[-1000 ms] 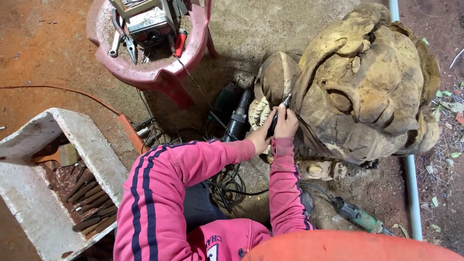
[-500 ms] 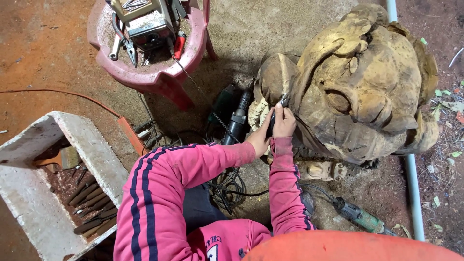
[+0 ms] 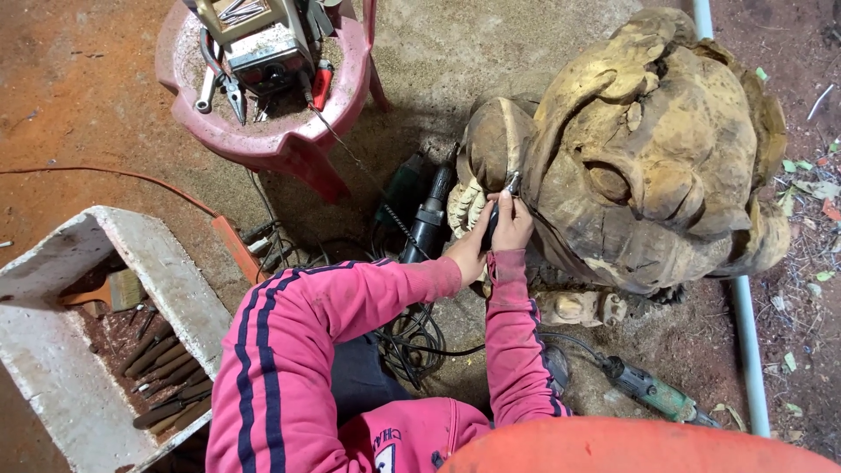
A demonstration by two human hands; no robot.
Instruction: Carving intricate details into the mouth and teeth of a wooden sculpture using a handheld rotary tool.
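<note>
- The right hand (image 3: 512, 223), coming out of a pink sleeve with dark stripes, is curled around a slim dark rotary carving tool (image 3: 496, 215), fingers pressed together on its body; the metal tip pokes out above the fingers and meets the wood.
- The left hand (image 3: 466, 254) sits just beside and below that grip, touching the right hand at the wrist side; whether it also clasps the tool cannot be told, since the right hand covers it.
- Directly against the tool tip stands the large pale brown carved wooden animal head (image 3: 648, 149), spreading away to the right of the grip, with a row of carved teeth just left of the hands.
- Just left of the grip, a black and grey handheld power tool (image 3: 427, 219) lies on the ground, a tangle of black cables (image 3: 412, 337) below it.
- Below and right of the grip lies a green angle grinder (image 3: 653, 390) on the dirt.
- Well to the left of the grip sits a white stone trough (image 3: 153, 263) holding dark chisels (image 3: 166, 372).
- Far above and left of the grip, a pink plastic stool (image 3: 280, 131) carries pliers and a grey metal box.
</note>
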